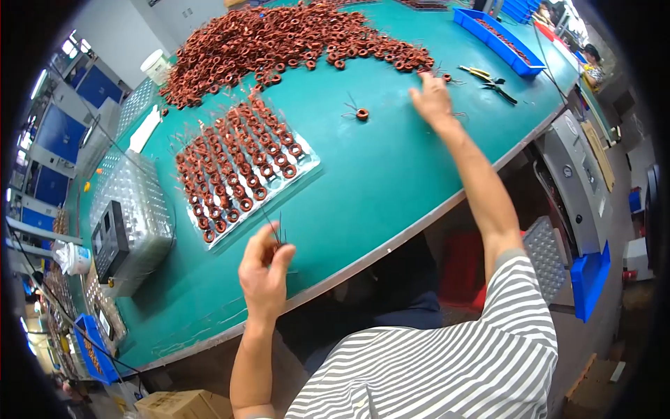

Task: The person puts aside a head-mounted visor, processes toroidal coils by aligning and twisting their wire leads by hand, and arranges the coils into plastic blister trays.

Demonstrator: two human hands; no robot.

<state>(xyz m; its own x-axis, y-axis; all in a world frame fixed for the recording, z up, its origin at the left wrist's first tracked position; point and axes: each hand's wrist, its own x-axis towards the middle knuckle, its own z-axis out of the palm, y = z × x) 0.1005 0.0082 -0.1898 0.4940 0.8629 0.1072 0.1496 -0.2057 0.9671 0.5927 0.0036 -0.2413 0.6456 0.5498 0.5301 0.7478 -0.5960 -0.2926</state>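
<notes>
Left hand (265, 276) pinches a red-brown wire-wound ring (276, 247), leads (281, 228) above the grip, probably avoiding bends; right hand (433, 102)? can't tell.

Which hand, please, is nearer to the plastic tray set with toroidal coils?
Left: the left hand is just off the near edge of the plastic tray, while the right hand is well to its right, by the right end of the coil pile.

Bright scene, strong fisheye edge distortion
</notes>
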